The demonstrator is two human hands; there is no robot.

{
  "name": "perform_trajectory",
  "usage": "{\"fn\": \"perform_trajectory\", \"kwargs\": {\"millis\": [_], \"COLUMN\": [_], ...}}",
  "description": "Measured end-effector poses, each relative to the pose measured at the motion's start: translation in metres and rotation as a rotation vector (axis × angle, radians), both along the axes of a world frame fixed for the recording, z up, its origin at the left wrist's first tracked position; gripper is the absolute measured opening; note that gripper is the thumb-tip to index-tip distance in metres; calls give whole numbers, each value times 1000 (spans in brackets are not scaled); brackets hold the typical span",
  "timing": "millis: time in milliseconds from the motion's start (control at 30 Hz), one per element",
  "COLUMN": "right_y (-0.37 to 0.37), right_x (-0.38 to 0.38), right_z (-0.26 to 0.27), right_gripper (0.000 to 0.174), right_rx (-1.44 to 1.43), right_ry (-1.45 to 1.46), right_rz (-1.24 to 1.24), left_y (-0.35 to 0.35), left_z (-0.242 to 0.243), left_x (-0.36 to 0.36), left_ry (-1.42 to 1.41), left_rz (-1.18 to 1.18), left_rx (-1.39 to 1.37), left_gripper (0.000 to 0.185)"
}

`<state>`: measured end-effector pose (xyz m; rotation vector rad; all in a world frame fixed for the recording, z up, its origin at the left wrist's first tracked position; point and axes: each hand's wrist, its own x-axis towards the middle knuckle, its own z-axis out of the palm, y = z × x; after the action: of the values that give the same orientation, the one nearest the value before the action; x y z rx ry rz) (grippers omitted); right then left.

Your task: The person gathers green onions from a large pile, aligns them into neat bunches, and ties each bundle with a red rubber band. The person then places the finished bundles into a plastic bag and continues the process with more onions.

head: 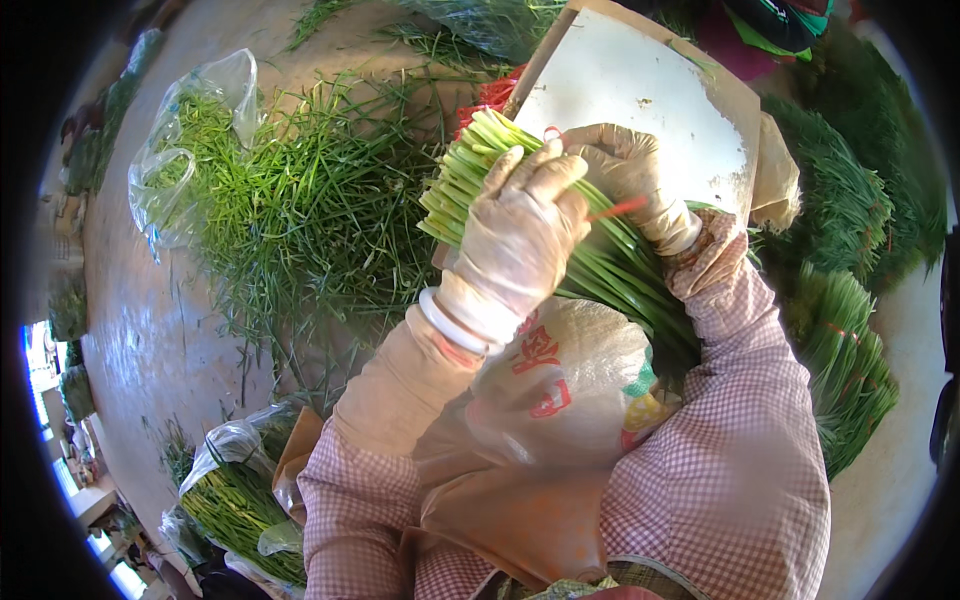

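A bunch of long green stalks with pale cut ends, probably garlic chives (480, 154), lies across the near end of a white-topped board (637, 82). My left hand (525, 232), in a stained pale glove with a white ring at the wrist, is wrapped over the bunch near its cut ends. Just right of it, my gloved right hand (630, 172) has its thumb and fingers pinched at a thin red tie (551, 133). A blurred red strip (622, 208) sticks out beside the stalks below that hand. The leafy ends run down under my right forearm.
Loose green leaves (322, 195) are heaped on the floor at left, partly in a clear plastic bag (244, 97). Red ties (495, 94) hang at the board's left edge. Tied green bunches (840, 352) lie at right. A printed woven sack (562, 390) covers my lap. Bagged stalks (240, 510) sit lower left.
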<state>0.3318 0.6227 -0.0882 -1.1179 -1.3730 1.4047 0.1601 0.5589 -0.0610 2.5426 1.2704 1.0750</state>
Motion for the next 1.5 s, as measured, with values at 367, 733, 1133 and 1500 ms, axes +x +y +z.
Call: {"fn": "perform_trajectory", "kwargs": {"millis": [367,733,1133,1500], "right_y": [-8,-18,-10,34], "right_x": [13,23,18,29], "right_z": [-15,-5,7,23], "right_gripper": [13,13,14,7], "right_rx": [-36,109,123,541], "right_ry": [171,-64,-169,-517], "right_rz": [-64,60,123,-27], "left_y": [10,11,17,34], "left_z": [-30,-31,-31,14], "left_x": [14,26,27,-13], "left_ry": [-214,-144,-123,873], "left_rz": [193,315,234,-84], "left_rx": [-190,-191,-26,-334], "left_gripper": [9,14,10,109]}}
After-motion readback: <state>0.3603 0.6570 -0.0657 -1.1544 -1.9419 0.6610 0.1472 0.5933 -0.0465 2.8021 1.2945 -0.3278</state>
